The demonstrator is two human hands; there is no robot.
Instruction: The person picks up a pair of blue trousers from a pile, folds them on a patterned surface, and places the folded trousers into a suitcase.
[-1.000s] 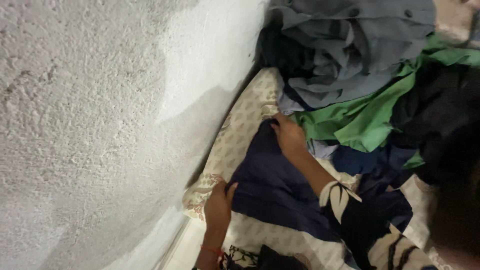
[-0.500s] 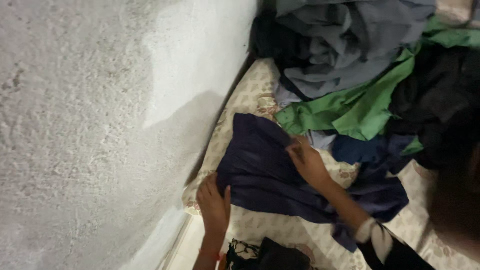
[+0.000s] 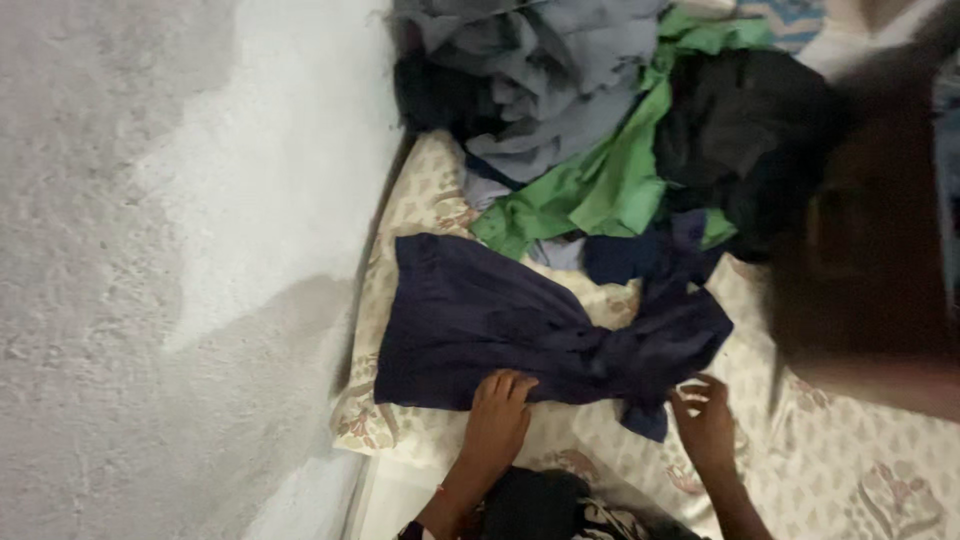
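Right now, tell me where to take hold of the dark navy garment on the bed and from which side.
Take the dark navy garment by its flat, spread upper-left corner, coming from the wall side. That end lies smooth on the patterned bedsheet, while the right end is bunched. The left hand presses its near edge; the right hand touches the bunched end.

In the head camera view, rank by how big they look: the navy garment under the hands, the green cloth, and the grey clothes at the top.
1. navy garment, largest.
2 and 3. grey clothes and green cloth: look alike, both partly hidden in the pile, so no ranking.
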